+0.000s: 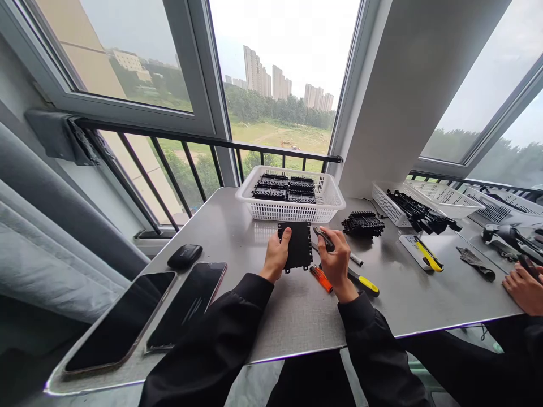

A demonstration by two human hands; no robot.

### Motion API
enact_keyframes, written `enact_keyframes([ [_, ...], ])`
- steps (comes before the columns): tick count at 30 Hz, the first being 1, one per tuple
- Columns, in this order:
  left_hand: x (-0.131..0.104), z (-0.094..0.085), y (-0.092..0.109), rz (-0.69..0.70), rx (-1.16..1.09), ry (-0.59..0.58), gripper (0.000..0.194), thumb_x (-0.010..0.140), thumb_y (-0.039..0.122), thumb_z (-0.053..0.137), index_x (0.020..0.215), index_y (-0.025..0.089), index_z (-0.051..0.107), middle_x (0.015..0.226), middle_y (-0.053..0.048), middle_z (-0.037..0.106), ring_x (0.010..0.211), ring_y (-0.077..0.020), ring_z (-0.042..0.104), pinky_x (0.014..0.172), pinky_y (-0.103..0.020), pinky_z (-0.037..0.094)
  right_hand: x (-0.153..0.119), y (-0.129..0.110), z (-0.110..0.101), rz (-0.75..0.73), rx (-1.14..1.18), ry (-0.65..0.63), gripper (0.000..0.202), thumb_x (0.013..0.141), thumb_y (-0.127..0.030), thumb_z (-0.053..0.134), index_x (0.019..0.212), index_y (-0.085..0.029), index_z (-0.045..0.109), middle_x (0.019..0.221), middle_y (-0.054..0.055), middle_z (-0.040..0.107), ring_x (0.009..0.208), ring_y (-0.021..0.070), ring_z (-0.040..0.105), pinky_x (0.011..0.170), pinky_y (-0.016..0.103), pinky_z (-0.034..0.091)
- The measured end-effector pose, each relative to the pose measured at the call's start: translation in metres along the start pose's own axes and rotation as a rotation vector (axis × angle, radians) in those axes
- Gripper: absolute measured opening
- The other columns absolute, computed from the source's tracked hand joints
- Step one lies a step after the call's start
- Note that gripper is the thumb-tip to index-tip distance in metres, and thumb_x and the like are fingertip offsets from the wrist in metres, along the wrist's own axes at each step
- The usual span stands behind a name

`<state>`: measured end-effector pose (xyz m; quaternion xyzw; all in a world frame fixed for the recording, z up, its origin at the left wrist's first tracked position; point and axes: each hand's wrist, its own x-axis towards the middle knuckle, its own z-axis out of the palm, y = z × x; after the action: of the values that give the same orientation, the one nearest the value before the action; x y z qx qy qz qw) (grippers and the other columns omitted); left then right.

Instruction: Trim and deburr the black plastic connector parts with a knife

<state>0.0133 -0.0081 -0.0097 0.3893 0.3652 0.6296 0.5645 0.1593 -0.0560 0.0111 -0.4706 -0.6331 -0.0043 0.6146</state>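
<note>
A flat black plastic part (298,246) with a toothed right edge is held upright over the table by my left hand (277,252), thumb on its near face. My right hand (335,257) is closed round a dark grey tool (323,236) just right of the part's toothed edge. Beneath and between the hands lies an orange lighter-like object (321,278). A tool with a yellow and black handle (365,284) rests under and beside my right hand, with a white marker-like stick (356,259) close to it.
A white basket (292,212) holds black parts behind my hands; more black parts (363,224) are stacked to its right. Two phones (123,319) and a black case (185,256) lie left. Further right are a yellow cutter (429,255), baskets and another person's hand.
</note>
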Motion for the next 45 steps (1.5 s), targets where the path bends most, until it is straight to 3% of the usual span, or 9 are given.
enact_keyframes([
  [4, -0.007, 0.006, -0.004, -0.006, 0.121, -0.071, 0.040, 0.074, 0.053, 0.070, 0.091, 0.017, 0.065, 0.083, -0.006, 0.072, 0.091, -0.0260, 0.067, 0.077, -0.032, 0.052, 0.002, 0.008, 0.001, 0.032, -0.045, 0.012, 0.024, 0.093, -0.027, 0.054, 0.110, -0.022, 0.069, 0.100, 0.008, 0.063, 0.094, 0.0200, 0.063, 0.087, 0.035, 0.051],
  [9, -0.006, 0.006, -0.008, 0.066, 0.294, -0.086, 0.038, 0.078, 0.054, 0.065, 0.083, 0.016, 0.065, 0.076, -0.004, 0.069, 0.077, -0.0220, 0.065, 0.069, -0.030, 0.050, -0.003, 0.014, 0.005, 0.032, -0.023, -0.167, 0.023, 0.091, -0.023, 0.055, 0.107, -0.021, 0.071, 0.095, 0.006, 0.064, 0.087, 0.0182, 0.063, 0.080, 0.031, 0.052],
  [17, 0.006, -0.004, -0.007, 0.052, 0.127, 0.201, 0.044, 0.081, 0.059, 0.058, 0.087, 0.016, 0.062, 0.078, -0.005, 0.068, 0.072, -0.0203, 0.066, 0.064, -0.029, 0.052, -0.012, 0.007, 0.008, -0.110, 0.102, -0.507, 0.022, 0.075, -0.010, 0.057, 0.085, -0.022, 0.073, 0.079, 0.001, 0.063, 0.071, 0.0140, 0.062, 0.068, 0.025, 0.051],
  [19, 0.008, -0.005, -0.006, -0.005, 0.032, 0.196, 0.044, 0.082, 0.060, 0.056, 0.090, 0.017, 0.061, 0.079, -0.006, 0.069, 0.071, -0.0203, 0.066, 0.065, -0.030, 0.053, -0.014, 0.004, 0.007, -0.146, 0.087, -0.438, 0.019, 0.073, -0.009, 0.057, 0.080, -0.021, 0.070, 0.076, 0.001, 0.062, 0.068, 0.0140, 0.060, 0.066, 0.026, 0.050],
  [24, 0.007, -0.004, -0.007, 0.067, -0.002, 0.128, 0.039, 0.080, 0.052, 0.063, 0.095, 0.017, 0.063, 0.089, -0.007, 0.071, 0.087, -0.0224, 0.067, 0.078, -0.031, 0.054, -0.009, -0.001, 0.003, -0.068, -0.008, 0.019, 0.017, 0.085, -0.018, 0.056, 0.095, -0.021, 0.070, 0.088, 0.005, 0.066, 0.082, 0.0180, 0.064, 0.077, 0.032, 0.053],
  [26, 0.004, -0.001, -0.007, 0.081, 0.038, 0.068, 0.037, 0.080, 0.051, 0.065, 0.096, 0.017, 0.065, 0.091, -0.008, 0.071, 0.094, -0.0243, 0.066, 0.082, -0.032, 0.052, -0.005, 0.001, 0.002, -0.023, -0.030, 0.082, 0.019, 0.089, -0.021, 0.056, 0.101, -0.021, 0.070, 0.094, 0.006, 0.068, 0.086, 0.0187, 0.065, 0.082, 0.033, 0.052],
  [30, -0.006, 0.005, -0.007, 0.064, 0.166, -0.118, 0.044, 0.083, 0.057, 0.056, 0.095, 0.017, 0.067, 0.091, -0.008, 0.071, 0.097, -0.0258, 0.063, 0.086, -0.035, 0.049, -0.002, 0.008, 0.002, -0.007, -0.057, 0.077, 0.021, 0.092, -0.025, 0.056, 0.106, -0.021, 0.070, 0.097, 0.007, 0.069, 0.089, 0.0195, 0.066, 0.084, 0.035, 0.052],
  [35, -0.012, 0.008, -0.009, 0.069, 0.329, -0.254, 0.045, 0.084, 0.058, 0.052, 0.094, 0.016, 0.068, 0.089, -0.007, 0.070, 0.088, -0.0244, 0.061, 0.081, -0.035, 0.048, -0.005, 0.012, 0.005, -0.004, -0.105, -0.050, 0.022, 0.093, -0.025, 0.054, 0.106, -0.021, 0.071, 0.096, 0.008, 0.067, 0.088, 0.0209, 0.065, 0.082, 0.036, 0.053],
  [45, -0.003, 0.002, -0.006, 0.072, 0.237, -0.011, 0.040, 0.081, 0.054, 0.056, 0.087, 0.016, 0.066, 0.089, -0.006, 0.068, 0.086, -0.0218, 0.061, 0.081, -0.034, 0.047, -0.011, -0.001, 0.004, -0.204, 0.099, -0.498, 0.021, 0.088, -0.015, 0.057, 0.100, -0.024, 0.071, 0.091, 0.005, 0.066, 0.082, 0.0174, 0.064, 0.075, 0.030, 0.054],
])
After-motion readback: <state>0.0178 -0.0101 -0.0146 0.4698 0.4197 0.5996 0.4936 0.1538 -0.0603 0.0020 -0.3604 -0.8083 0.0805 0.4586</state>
